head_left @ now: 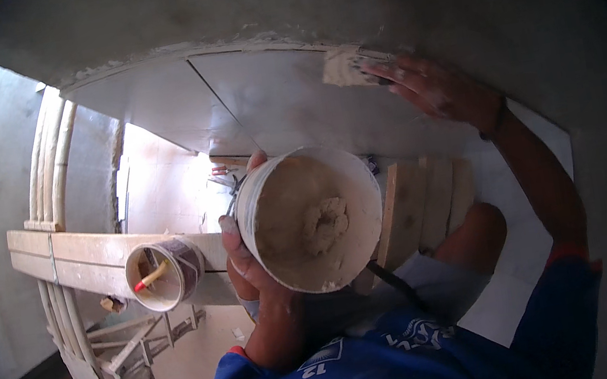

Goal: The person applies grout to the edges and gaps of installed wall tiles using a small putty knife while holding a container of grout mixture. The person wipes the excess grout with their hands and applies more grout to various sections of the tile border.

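Note:
My left hand (247, 257) grips a white round bucket (357, 181) from its left side, fingers at the outer wall. The bucket tilts toward me, and a lump of pale beige paste (328, 221) sits inside. My right hand (446, 90) is raised against the wall, fingers closed on a flat, pale, paste-covered spreader (343, 70). That piece lies at the seam along the upper edge of the large grey-white tiles (273, 88). My fingers hide part of it. Pale paste smears mark this seam.
Wooden planks (92, 244) run across at the left beside upright poles (52, 164). On them stands a second bucket (188, 265) holding a tool with a yellow and red handle (152, 276). More boards (423, 203) are near my knee. A wooden frame (142, 343) is lower down.

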`<act>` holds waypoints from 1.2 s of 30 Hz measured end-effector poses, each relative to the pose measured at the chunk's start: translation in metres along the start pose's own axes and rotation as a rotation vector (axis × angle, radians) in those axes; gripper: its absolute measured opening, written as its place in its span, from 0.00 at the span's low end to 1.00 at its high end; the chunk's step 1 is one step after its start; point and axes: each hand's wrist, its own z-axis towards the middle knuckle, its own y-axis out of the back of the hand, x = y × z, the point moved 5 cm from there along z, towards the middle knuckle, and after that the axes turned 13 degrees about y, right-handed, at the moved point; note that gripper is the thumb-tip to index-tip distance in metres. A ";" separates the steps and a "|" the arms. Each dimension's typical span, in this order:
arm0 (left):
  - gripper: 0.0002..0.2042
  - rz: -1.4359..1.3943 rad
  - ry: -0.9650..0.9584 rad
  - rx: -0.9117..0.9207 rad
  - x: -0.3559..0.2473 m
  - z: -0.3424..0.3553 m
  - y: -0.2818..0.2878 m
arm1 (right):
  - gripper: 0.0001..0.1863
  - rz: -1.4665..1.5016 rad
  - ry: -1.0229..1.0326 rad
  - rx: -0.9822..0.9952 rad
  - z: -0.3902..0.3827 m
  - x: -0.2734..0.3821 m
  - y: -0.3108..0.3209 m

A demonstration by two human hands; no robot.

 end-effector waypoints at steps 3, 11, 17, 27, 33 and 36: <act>0.41 0.048 -0.073 -0.054 0.010 -0.018 -0.014 | 0.26 -0.067 0.086 0.095 0.026 -0.034 -0.014; 0.38 -0.178 -0.075 0.188 0.049 -0.018 -0.038 | 0.23 0.209 -0.114 0.363 0.010 -0.040 0.011; 0.38 -0.077 -0.068 0.003 0.066 -0.014 -0.045 | 0.24 0.074 -0.037 0.279 -0.057 -0.052 0.024; 0.39 -0.023 -0.053 0.025 0.059 -0.024 -0.041 | 0.23 0.009 -0.164 0.226 -0.135 -0.036 0.071; 0.37 -0.109 -0.106 0.122 0.049 -0.033 -0.041 | 0.24 0.169 -0.326 -0.040 -0.081 0.008 0.044; 0.35 -0.107 -0.100 0.111 0.048 -0.027 -0.037 | 0.27 0.328 -0.416 -0.157 -0.086 -0.005 -0.010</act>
